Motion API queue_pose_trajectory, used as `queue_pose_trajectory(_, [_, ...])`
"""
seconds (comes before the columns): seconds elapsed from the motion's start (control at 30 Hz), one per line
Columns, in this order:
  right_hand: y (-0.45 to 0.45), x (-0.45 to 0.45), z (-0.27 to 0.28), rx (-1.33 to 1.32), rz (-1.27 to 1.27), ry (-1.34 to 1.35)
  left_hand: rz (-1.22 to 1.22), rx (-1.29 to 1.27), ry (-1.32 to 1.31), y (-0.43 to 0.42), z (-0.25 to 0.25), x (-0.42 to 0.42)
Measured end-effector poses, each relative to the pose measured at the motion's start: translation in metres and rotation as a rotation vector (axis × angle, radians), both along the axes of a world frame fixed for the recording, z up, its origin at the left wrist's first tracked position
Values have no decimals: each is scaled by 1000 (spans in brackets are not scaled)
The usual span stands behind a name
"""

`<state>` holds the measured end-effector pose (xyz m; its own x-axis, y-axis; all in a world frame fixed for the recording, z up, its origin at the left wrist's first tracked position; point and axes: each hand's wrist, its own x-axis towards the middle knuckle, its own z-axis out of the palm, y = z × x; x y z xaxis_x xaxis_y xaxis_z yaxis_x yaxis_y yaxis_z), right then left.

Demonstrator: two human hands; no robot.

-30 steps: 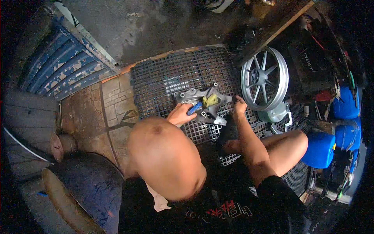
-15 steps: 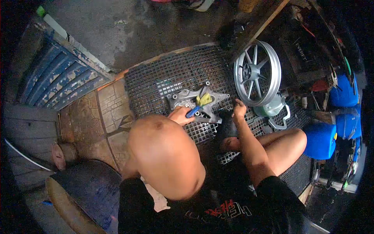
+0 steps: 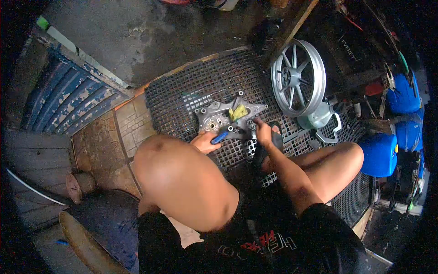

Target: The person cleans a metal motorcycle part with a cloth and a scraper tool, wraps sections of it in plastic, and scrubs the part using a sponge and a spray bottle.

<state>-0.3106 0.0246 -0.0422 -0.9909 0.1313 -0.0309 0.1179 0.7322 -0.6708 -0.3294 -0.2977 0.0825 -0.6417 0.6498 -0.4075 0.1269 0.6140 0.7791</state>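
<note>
A grey metal casting [image 3: 214, 118], pierced with holes and bosses, lies flat on the black grid mat. My left hand [image 3: 206, 142] is closed at its near left edge, around a blue-handled tool [image 3: 220, 137] whose working end I cannot make out. On the casting's middle rests a crumpled yellow piece [image 3: 237, 112], perhaps sponge or cloth. My right hand [image 3: 263, 134] is closed at the casting's near right edge, fingertips against the metal. Its fingers are partly hidden by the back of the hand.
A silver spoked wheel [image 3: 299, 77] stands right of the casting, beside a pale green-grey housing [image 3: 315, 119] with a handle. Blue jerrycans [image 3: 379, 155] line the right side. A peeling blue metal panel [image 3: 77, 91] stands left. The black grid mat [image 3: 175, 91] covers the floor ahead.
My right hand has moved left and down from beside the wheel onto the casting's edge. The blue tool has drawn back toward me, away from the yellow piece.
</note>
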Motion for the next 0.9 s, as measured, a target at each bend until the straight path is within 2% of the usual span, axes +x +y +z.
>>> queue_pose_trajectory(0.03, [-12,4,5,45,45,-52,-6,0,1,-1,1,3])
queue_pose_trajectory(0.07, [-23,6,10,6,65,33,-11,1,2,-3,1,5])
queue_pose_trajectory(0.13, [-34,20,15,63,63,-63,-34,54,53,-7,-6,7])
queue_pose_trajectory(0.17, [-32,26,-4,137,135,50,-58,102,97,-10,-21,10])
queue_pose_trajectory(0.2, [-15,34,-58,103,211,37,-84,150,147,-11,-29,9])
queue_pose_trajectory(0.27, [-16,64,-39,58,172,138,-104,80,178,-12,-19,9])
queue_pose_trajectory(0.37, [-2,84,-27,-31,39,-102,-149,-20,92,-15,-27,13])
queue_pose_trajectory(0.4, [6,86,-31,15,23,-46,-161,-49,47,-16,-35,13])
queue_pose_trajectory(0.43, [13,87,-35,63,4,8,-150,36,132,-18,-43,16])
queue_pose_trajectory(0.5, [18,83,-58,49,-27,-180,-128,196,307,-25,-56,24])
queue_pose_trajectory(0.57, [-6,72,-24,116,22,72,-101,190,394,-33,-62,27])
queue_pose_trajectory(0.6, [-22,66,2,-117,-17,-129,-89,185,429,-37,-63,34])
queue_pose_trajectory(0.63, [-30,60,-7,-24,25,-86,-14,55,333,-40,-63,40])
queue_pose_trajectory(0.67, [-38,51,-15,68,68,-37,25,60,335,-43,-66,45])
queue_pose_trajectory(0.8, [-83,26,4,-83,-87,-160,259,15,443,-58,-112,72])
queue_pose_trajectory(0.9, [-106,29,-19,-158,-140,-97,414,-51,447,-67,-119,89])
